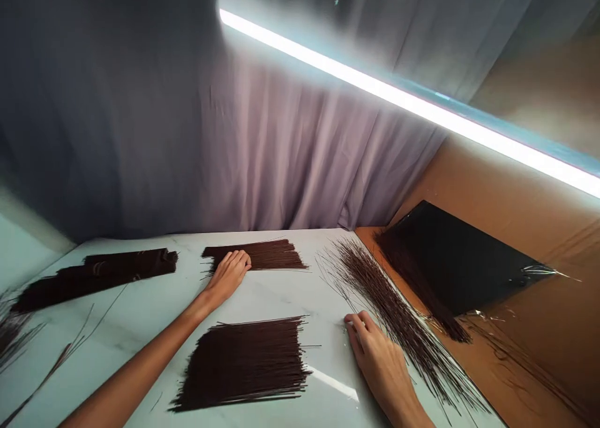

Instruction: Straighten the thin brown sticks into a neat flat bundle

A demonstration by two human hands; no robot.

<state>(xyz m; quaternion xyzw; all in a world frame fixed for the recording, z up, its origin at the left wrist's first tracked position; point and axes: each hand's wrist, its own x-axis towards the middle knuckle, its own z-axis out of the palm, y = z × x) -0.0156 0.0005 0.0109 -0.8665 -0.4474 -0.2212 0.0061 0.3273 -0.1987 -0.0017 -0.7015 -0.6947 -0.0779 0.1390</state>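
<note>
My left hand [229, 275] rests on the left part of a flat layer of thin dark brown sticks [276, 255] at the back of the white table, its fingers bent close together. My right hand [375, 353] is over the table beside a long loose bundle of the same sticks [403, 315], fingers curled in; whether a stick is between them is too small to tell. Between my forearms, nearer the front, lies a wider flat layer of dark sticks [246, 362], touched by neither hand.
Dark bundles [107, 275] and stray strands [63, 356] lie on the table [154, 334] at left. A black sheet [469, 259] and more sticks [422, 284] lie on the brown surface at right. A bright tube light [398, 97] crosses before a curtain [290, 147].
</note>
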